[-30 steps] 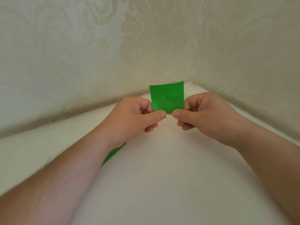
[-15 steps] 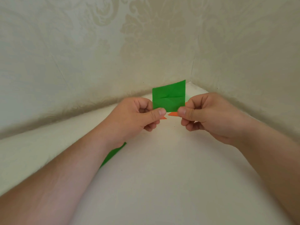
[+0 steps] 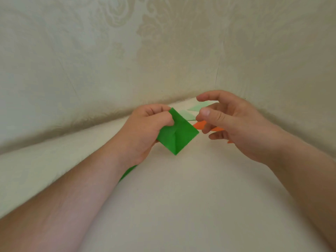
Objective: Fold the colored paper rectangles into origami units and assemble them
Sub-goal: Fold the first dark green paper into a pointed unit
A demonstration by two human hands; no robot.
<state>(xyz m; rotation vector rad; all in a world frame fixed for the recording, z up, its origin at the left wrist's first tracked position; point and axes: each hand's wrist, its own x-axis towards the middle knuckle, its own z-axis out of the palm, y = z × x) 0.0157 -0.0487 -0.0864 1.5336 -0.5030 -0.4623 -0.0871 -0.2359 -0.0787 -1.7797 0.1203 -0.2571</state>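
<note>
Green square [image 3: 177,132] at frame centre, turned diamond-wise, creased, one corner pointing down, held above pale surface [image 3: 181,206]. Left hand [image 3: 145,131] pinches its upper-left edge, thumb on top. Right hand [image 3: 231,122] just right of square, not touching; fingers loosely spread, holding nothing. Orange unit [image 3: 201,125] lies beneath right fingers, beside square's right corner, long axis roughly left-right. Right hand nearer orange. Pale green pieces [image 3: 189,113] behind. Green strip [image 3: 127,173] under left wrist.
</note>
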